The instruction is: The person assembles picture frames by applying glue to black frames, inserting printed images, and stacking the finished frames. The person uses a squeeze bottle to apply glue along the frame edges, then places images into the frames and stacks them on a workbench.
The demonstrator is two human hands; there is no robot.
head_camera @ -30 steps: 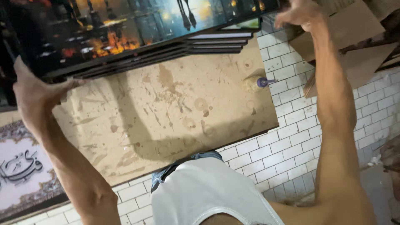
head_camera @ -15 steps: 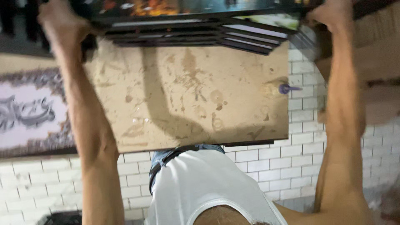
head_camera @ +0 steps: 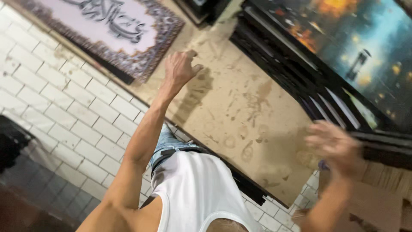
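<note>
Head cam: my left hand (head_camera: 179,68) hangs over the stained tan board (head_camera: 240,111), fingers loosely curled, holding nothing, just past the edge of the framed calligraphy print (head_camera: 107,30). My right hand (head_camera: 337,148) is blurred, fingers spread wide & empty, close to the near corner of the stack of dark frames (head_camera: 309,81). That stack sits on the board's far side w/ the fiery city picture (head_camera: 365,51) on top. Board lies on white tiled floor (head_camera: 56,116). Cardboard (head_camera: 377,202) under my right wrist
</note>
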